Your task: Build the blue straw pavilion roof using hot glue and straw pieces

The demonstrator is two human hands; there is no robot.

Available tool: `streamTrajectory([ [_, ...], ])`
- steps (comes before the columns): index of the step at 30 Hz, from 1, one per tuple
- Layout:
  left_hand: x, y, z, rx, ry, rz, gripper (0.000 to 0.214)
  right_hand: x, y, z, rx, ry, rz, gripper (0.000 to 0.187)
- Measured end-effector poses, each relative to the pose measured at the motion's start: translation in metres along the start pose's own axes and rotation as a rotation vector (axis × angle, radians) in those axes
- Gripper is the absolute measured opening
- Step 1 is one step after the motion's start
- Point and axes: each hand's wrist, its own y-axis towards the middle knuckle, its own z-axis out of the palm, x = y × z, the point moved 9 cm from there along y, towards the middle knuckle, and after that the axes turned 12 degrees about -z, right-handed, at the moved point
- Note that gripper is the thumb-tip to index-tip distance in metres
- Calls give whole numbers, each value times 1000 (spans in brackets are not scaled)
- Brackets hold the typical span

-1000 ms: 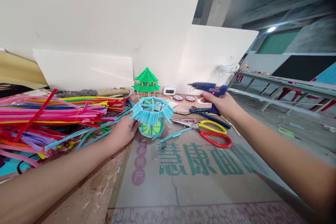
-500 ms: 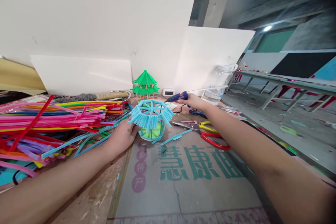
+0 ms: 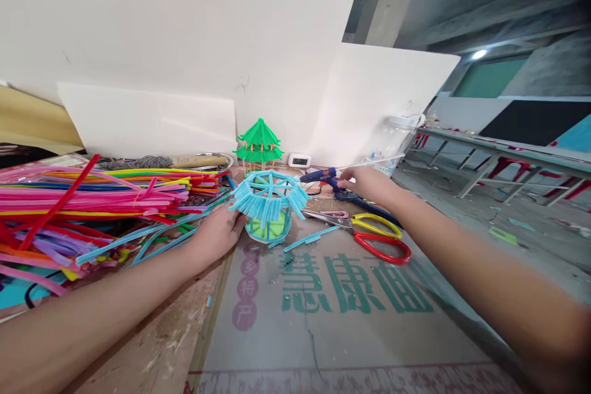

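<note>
The blue toy house (image 3: 268, 204) stands upright on the table (image 3: 152, 338), the left hand (image 3: 218, 229) gripping its left side, fingertips partly hidden. Made of fuzzy sticks, it should be light, springy, not slippery, and easily crushed; the posts under the fringed roof look like the best hold, pinched gently. The glue gun (image 3: 319, 175), behind and to its right, should be harder and heavier, best taken by the handle, away from the nozzle. The right hand (image 3: 369, 183) is at its back end, but whether the fingers grip it is hard to tell.

Around them, a heap of pipe cleaners (image 3: 92, 197) crowds the left forearm, the green toy house (image 3: 259, 134) stands behind, and scissors (image 3: 347, 222), pliers (image 3: 370, 204) and loose blue strips (image 3: 311, 237) clutter the right.
</note>
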Motion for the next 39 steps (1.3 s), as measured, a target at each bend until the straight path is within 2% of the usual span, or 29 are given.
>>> streamTrajectory([
  [3, -4, -1, 1, 19, 35, 29, 28, 40, -31, -8, 17, -5, -89, 18],
  [5, -3, -2, 1, 20, 49, 14, 27, 71, -48, -6, 37, 39, -254, 16],
  [7, -2, -2, 1, 27, 67, -13, 26, 86, -56, -1, 58, 43, -347, 15],
  [9, 0, -2, 2, 36, 90, -36, 26, 80, -55, 2, 38, 1, -328, 15],
  [12, 4, -2, 3, 26, 120, -40, 27, 48, -41, 6, -2, -31, -223, 26],
  [15, 7, -1, 5, 25, 134, -47, 27, 25, -24, 18, 63, 0, -204, 40],
  [18, 7, 0, 6, 37, 135, -43, 28, 21, -12, 31, 150, 23, -228, 63],
  [20, 6, 0, 5, 30, 122, -28, 28, 23, -7, 37, 186, 18, -231, 72],
  [25, 5, -1, 4, 17, 102, -20, 28, 26, 4, 46, 219, -8, -256, 49],
  [32, -1, -1, 2, 29, 87, 3, 30, 24, 13, 48, 290, -53, -294, 54],
  [39, 4, -1, 4, 17, 106, -17, 28, 36, 20, 39, 255, -106, -317, 37],
])
